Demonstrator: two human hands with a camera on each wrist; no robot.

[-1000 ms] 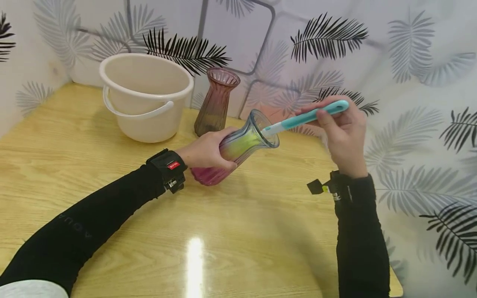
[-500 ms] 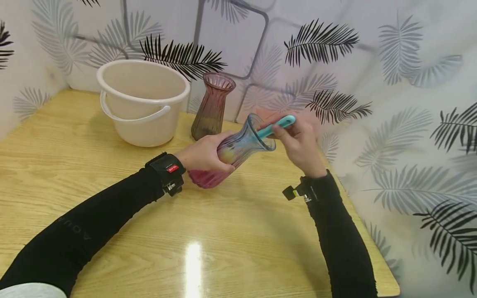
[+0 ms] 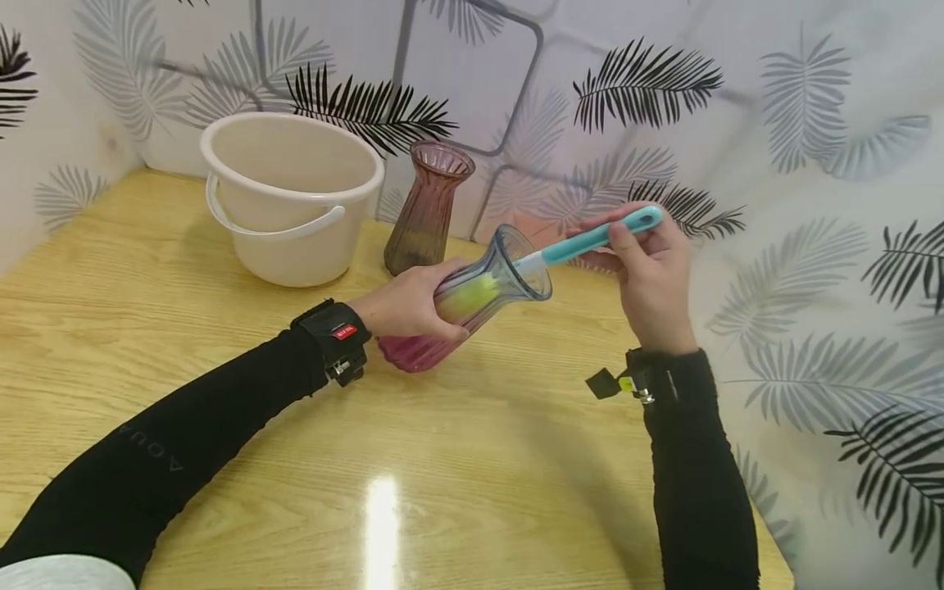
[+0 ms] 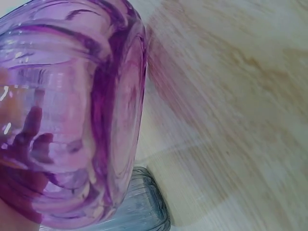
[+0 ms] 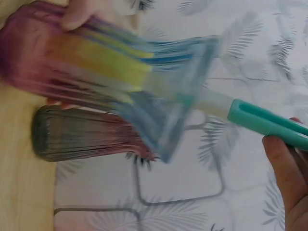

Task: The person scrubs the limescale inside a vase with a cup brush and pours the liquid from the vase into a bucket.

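head view: a vase (image 3: 500, 292) and a brush (image 3: 590, 243) meet near the middle, over the table (image 3: 295, 459).
left hand (image 3: 409, 307): my fingers are curled around the vase's body and grip it, thumb on the near side.
vase: it lies tilted in my grasp, pink base low on the left, flared bluish mouth raised on the right; whether the base touches the table i cannot tell.
right hand (image 3: 651, 274): i pinch the brush handle between thumb and fingers, outside the mouth and to its right.
brush: turquoise handle outside, white shaft through the mouth, yellow-green head inside, showing through the glass.
left wrist view: the base looks purple up close, tipped, with the other vase (image 3: 424, 221) partly hidden beyond it.
right wrist view: vase and brush are blurred, the head plainly inside.
other vase: upright on the table behind my left hand, pink above, smoky below.
bucket (image 3: 295, 262): cream, just left of the other vase, its white handle hanging across the front.
sleeves (image 3: 184, 434): black on both arms, a black strap (image 3: 332, 340) at each wrist.
wall (image 3: 627, 24): pale, printed with black and grey leaves.
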